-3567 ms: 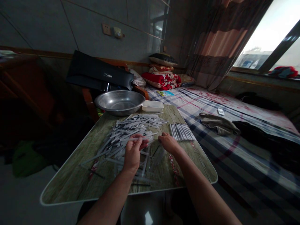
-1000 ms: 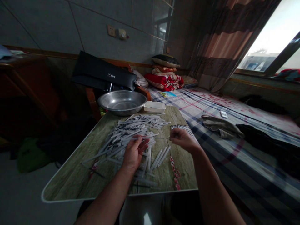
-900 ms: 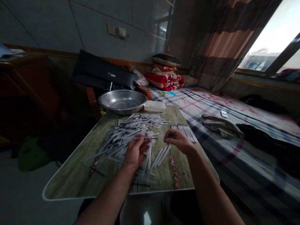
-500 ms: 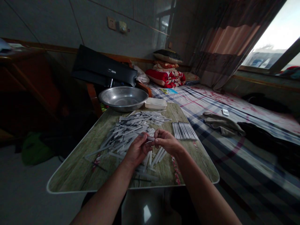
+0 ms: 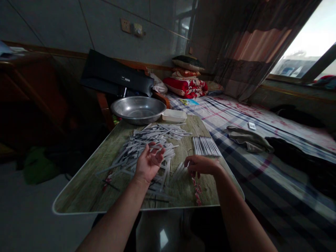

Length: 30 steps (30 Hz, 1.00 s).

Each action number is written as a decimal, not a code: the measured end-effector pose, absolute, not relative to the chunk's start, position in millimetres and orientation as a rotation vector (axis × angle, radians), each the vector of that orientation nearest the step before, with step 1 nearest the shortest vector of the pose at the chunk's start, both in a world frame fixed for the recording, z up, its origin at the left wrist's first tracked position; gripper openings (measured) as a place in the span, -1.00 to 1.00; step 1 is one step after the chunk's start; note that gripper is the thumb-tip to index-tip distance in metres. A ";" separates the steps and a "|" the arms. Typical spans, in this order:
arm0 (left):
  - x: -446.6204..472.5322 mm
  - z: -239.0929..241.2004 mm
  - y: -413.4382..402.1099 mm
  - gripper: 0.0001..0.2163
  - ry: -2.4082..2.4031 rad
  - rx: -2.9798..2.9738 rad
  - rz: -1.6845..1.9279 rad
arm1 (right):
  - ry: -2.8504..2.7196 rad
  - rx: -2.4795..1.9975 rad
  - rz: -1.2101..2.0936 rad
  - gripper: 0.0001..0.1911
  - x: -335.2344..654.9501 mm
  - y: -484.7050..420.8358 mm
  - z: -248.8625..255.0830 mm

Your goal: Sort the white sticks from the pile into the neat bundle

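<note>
On the left, my left hand (image 5: 149, 163) is palm up with its fingers curled in, and a slim white plastic tube (image 5: 156, 146) appears to lie between thumb and fingers. Under and behind it spreads a loose pile of white tubes (image 5: 136, 148), several with dark parts. My right hand (image 5: 201, 165) hovers low over the table, fingers bent down and apart, holding nothing I can see. Just left of its fingertips lies a small group of tubes (image 5: 179, 171). Beyond this hand is a neat row of white tubes with dark far ends (image 5: 206, 146).
At the far edge of the wood-patterned table (image 5: 84, 194) stand a wide metal basin (image 5: 139, 110) and a white plastic tray (image 5: 174, 116). Thin black sticks (image 5: 159, 200) lie near the front edge. A bed with a checked cover (image 5: 225, 168) borders the right side.
My hands, together over the pile before, have separated. The right has moved right and down beside the small group of tubes; the left has turned palm up, slightly further left.
</note>
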<state>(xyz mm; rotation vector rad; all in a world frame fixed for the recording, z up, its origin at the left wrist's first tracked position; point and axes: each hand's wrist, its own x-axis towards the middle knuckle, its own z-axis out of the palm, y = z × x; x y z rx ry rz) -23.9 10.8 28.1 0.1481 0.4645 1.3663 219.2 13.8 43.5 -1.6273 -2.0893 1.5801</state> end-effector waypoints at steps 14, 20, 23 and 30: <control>-24.0 24.8 16.5 -0.68 0.477 0.094 1.494 | -2.416 -1.428 1.055 -0.71 184.6 23.6 28.7; -25.7 22.8 16.0 -0.71 0.492 0.113 1.479 | -2.291 -1.446 1.166 -0.77 189.5 28.4 29.5; -26.6 22.1 16.6 -0.71 0.493 0.092 1.494 | -2.154 -1.454 1.271 -0.80 190.6 31.4 27.2; -27.7 21.5 18.3 -0.67 0.497 0.079 1.558 | -2.007 -1.482 1.191 -0.80 183.5 37.6 16.8</control>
